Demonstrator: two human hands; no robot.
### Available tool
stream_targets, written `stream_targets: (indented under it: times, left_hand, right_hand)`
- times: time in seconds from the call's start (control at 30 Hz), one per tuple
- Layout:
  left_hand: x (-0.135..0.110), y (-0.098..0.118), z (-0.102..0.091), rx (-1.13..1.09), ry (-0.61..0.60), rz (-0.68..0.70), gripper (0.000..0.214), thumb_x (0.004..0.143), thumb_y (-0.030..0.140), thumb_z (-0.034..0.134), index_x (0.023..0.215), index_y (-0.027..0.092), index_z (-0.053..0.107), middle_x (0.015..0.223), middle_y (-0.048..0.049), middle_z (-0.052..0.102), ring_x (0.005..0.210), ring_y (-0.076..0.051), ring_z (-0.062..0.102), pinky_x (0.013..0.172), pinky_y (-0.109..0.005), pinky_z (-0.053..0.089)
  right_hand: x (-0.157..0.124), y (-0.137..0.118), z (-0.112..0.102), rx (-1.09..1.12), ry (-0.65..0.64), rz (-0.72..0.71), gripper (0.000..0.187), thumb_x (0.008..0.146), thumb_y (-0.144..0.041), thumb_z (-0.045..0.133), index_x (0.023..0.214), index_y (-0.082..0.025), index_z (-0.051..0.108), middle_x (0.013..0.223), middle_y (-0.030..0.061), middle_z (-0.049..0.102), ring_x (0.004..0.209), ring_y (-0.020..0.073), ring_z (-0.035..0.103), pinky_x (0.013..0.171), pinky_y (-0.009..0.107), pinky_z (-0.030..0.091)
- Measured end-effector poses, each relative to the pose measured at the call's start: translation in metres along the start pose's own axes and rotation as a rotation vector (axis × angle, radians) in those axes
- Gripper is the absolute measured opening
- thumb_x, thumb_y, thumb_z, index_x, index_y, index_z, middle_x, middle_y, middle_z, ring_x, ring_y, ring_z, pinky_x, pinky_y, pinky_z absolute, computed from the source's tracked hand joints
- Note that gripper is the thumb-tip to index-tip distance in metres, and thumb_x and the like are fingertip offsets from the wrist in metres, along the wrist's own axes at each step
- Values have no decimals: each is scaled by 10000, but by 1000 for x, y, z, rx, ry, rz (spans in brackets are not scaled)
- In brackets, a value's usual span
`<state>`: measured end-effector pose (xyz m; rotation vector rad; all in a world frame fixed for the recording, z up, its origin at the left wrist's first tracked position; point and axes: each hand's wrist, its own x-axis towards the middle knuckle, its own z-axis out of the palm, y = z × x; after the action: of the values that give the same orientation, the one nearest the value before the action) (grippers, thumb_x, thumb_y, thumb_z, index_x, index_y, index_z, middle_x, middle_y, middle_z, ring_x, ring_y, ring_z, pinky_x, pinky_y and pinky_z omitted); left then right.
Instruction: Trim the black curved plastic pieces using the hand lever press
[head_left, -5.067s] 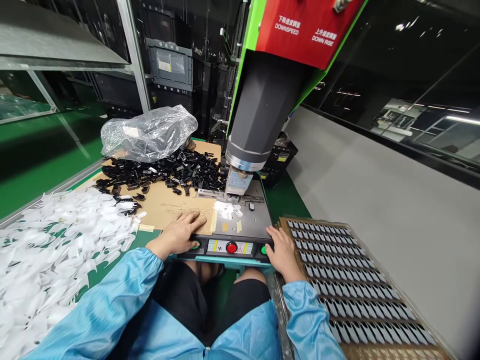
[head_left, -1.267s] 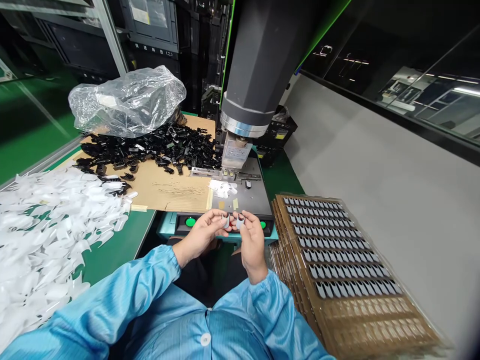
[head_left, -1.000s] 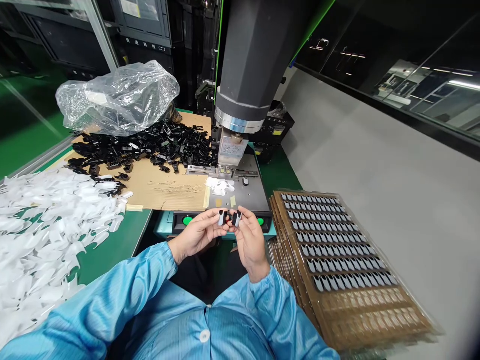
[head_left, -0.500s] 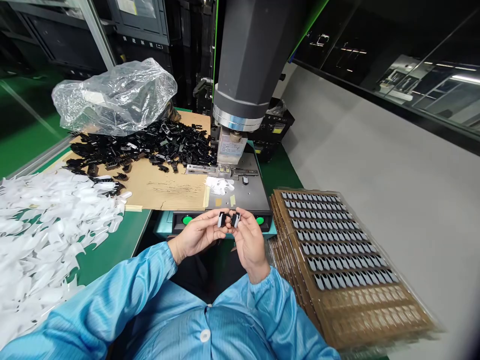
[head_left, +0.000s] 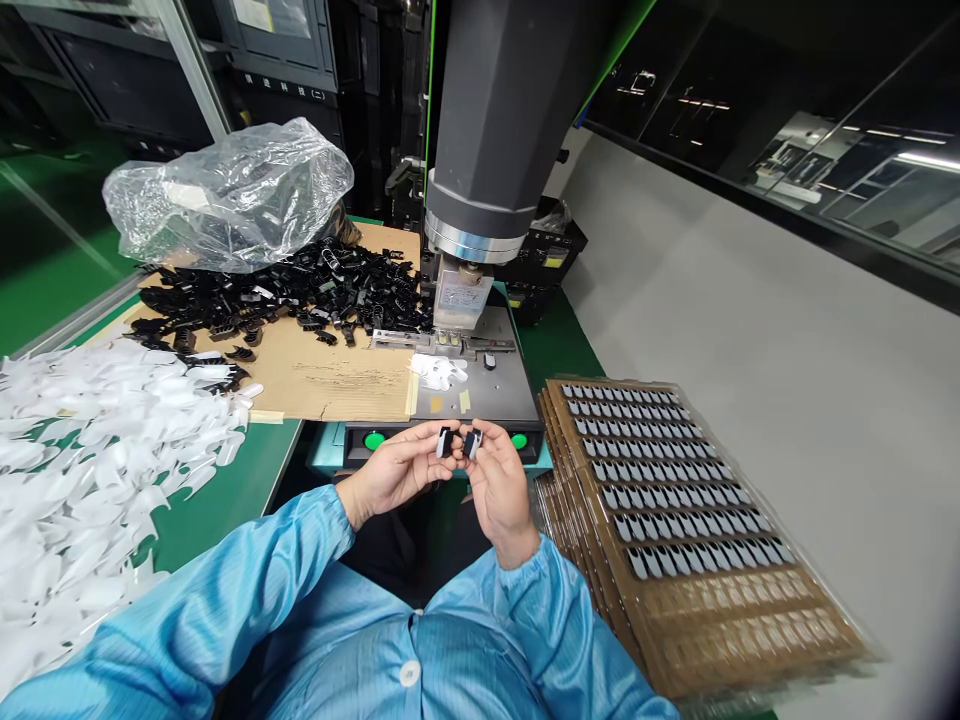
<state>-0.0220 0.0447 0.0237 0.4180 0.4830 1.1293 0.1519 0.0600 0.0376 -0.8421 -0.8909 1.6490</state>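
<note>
Head view: both bare hands close together, blue sleeves, just in front of the machine's control panel. Left hand (head_left: pixel 397 465) pinched narrow, holding a black-and-white piece (head_left: pixel 444 443) between thumb and fingers. Right hand (head_left: pixel 501 490) likewise pinched, holding a second black-and-pale piece (head_left: pixel 472 443), just right of the left hand's one. Both pieces tilted, black sides facing each other; a small gap seems to lie between them, but fingers cover part, so hard to be sure.

Just left of the left hand's fingers: green button (head_left: pixel 374 440). Just right of the right hand's fingers: another green button (head_left: pixel 519 441). Beyond the hands: metal plate (head_left: pixel 502 398) with a small white pile (head_left: pixel 439 372) and one lone piece (head_left: pixel 489 361); above that, dark machine head (head_left: pixel 487 130).

Ahead and left of left hand: cardboard sheet (head_left: pixel 352 388), black parts heap (head_left: pixel 330 290), clear plastic bag (head_left: pixel 232 195) resting on the heap. Farther left: big spread of white pieces (head_left: pixel 97 420) on green tabletop (head_left: pixel 225 505). Right of right hand: brown tray stack (head_left: pixel 656 640), top tray with rows of grey-and-black pieces (head_left: pixel 675 495), nearest rows unfilled.
</note>
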Motion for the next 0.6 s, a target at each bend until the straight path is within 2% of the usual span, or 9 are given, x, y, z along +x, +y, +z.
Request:
stream_targets:
  times: [0.37,0.6]
  left_hand:
    - [0,0,2,-15,-6,-7,330,999,167,686,1322,120,734,1092,-132,797,897,-195,805,802,-286,670]
    - [0,-1,1,-16,-6,-15,332,989,177,705,1316,135,737,1144,-131,790,929,-204,805,812,-294,663]
  right_hand:
    - [-2,-2,2,-32,-4,-10,340,874,-236,647,1210,-265,605,1201,54,728,942,183,699,830,373,623]
    - [-4,-3,4,-80,-2,-57,349,798,-163,590,1128,-275,573,1049,6,653,853,147,627,771,317,563]
